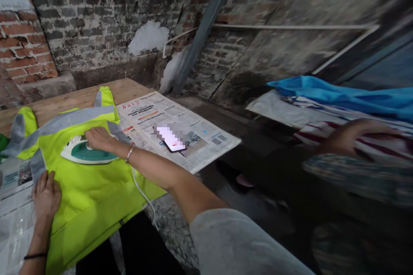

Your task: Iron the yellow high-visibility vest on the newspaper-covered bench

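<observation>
A bright yellow-green safety vest (87,189) with grey bands lies spread over the near part of the table. My right hand (99,138) is wrapped round the handle of a green and white clothes iron (88,154), whose sole rests on the vest's middle. A white cord (142,191) hangs from the iron's side over the vest's edge. My left hand (47,195) lies flat at the vest's left edge, fingers stretched out and partly on the grey band. The iron's soleplate is hidden against the cloth.
Newspapers (206,137) cover part of the wooden table (129,88), with a lit phone (174,139) on them. To the right, another person's hand (345,137) is near striped cloth (374,146) and blue cloth (338,90) on a second table. A brick wall (97,17) stands behind.
</observation>
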